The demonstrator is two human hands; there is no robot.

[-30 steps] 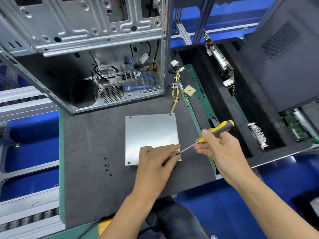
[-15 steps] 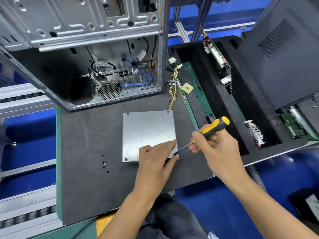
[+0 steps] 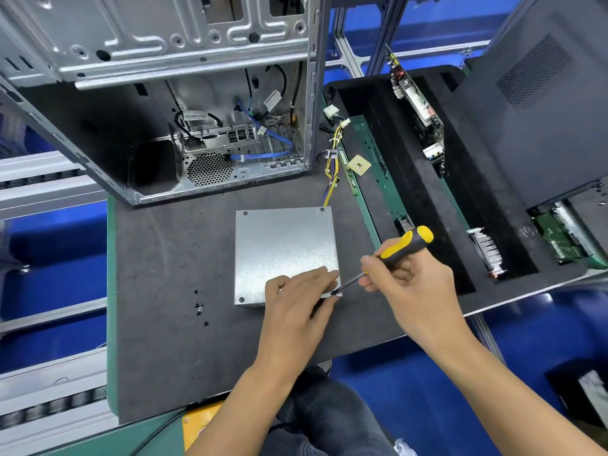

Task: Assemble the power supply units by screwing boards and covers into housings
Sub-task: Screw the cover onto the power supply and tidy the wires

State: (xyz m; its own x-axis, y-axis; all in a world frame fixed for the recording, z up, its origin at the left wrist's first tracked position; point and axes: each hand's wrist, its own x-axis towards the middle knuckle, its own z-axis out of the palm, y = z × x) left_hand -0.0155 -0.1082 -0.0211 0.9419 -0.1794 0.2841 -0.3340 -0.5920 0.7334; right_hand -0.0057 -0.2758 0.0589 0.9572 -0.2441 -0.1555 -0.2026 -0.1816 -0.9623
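Head view: my left hand (image 3: 296,307) rests on the near right corner of the power supply unit (image 3: 284,251), fingers together, pinching at the screwdriver tip. My right hand (image 3: 408,287) grips the yellow-and-black screwdriver (image 3: 399,250), tip at that corner. The unit lies flat on the dark mat (image 3: 171,274), loose screws (image 3: 199,307) to its left.

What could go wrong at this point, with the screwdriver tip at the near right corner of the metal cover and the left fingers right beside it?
1. The screwdriver tip sits right against the left hand fingertips; a slip could jab them.
2. The fingers hide that corner of the power supply cover, so the screw may start crooked unseen.
3. The loose screws lie unprotected on the mat; a forearm could sweep them away.
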